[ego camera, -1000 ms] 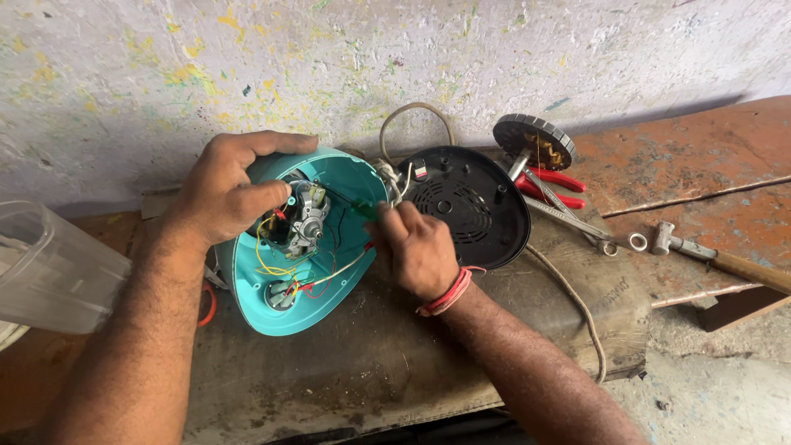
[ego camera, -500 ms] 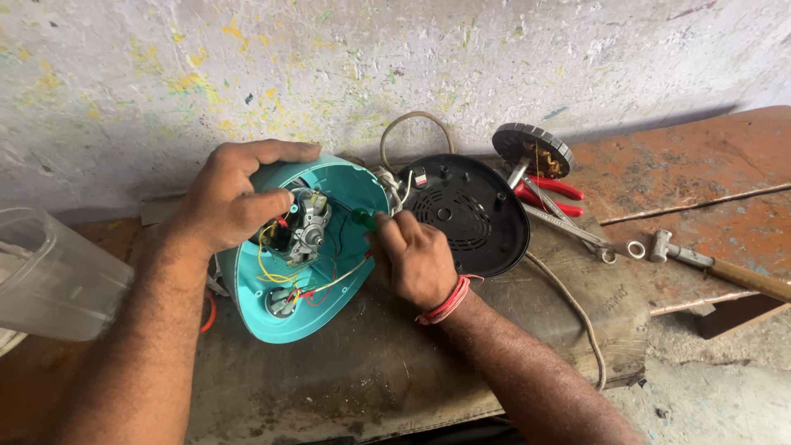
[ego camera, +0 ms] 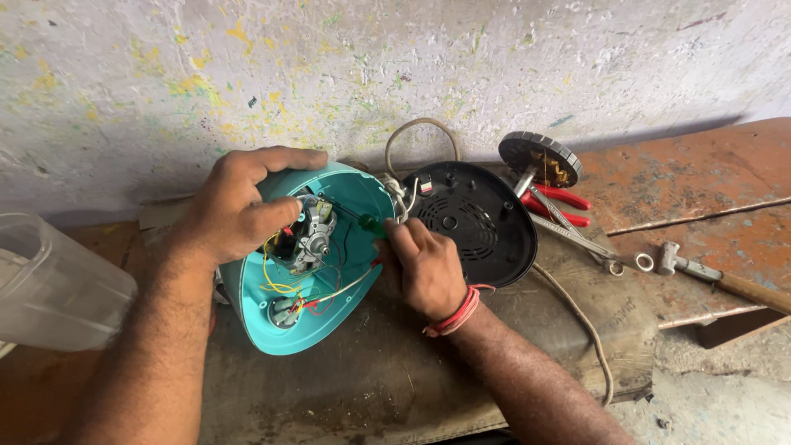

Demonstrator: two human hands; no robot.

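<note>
Right hand grip: the right hand (ego camera: 424,268) is closed around a green-handled screwdriver (ego camera: 372,224), fingers curled tight, the handle tip poking out toward the far left.
Left hand grip: the left hand (ego camera: 235,206) clamps the far rim of the teal housing (ego camera: 350,194), fingers over the top edge, thumb pressed inside against the motor (ego camera: 311,235).
Housing: it lies open side up at the middle of the bench, tilted toward the viewer, with yellow, red and white wires (ego camera: 290,292) looped in its near half.
Edges: the housing's right rim sits just beside the black base plate (ego camera: 470,222); the right hand fills the gap between them (little room there).
Left side: a clear plastic jar (ego camera: 53,284) lies near the housing, apart from it.
Right side: red-handled pliers (ego camera: 560,206), a ridged black disc (ego camera: 540,156) and a hammer (ego camera: 713,274) lie well apart on the rusty metal sheet (ego camera: 700,177).
Cord: a pale cable (ego camera: 577,317) runs from the base plate toward the near right edge.
Open room: the near strip of the grey bench (ego camera: 362,387) lies bare between the forearms.
</note>
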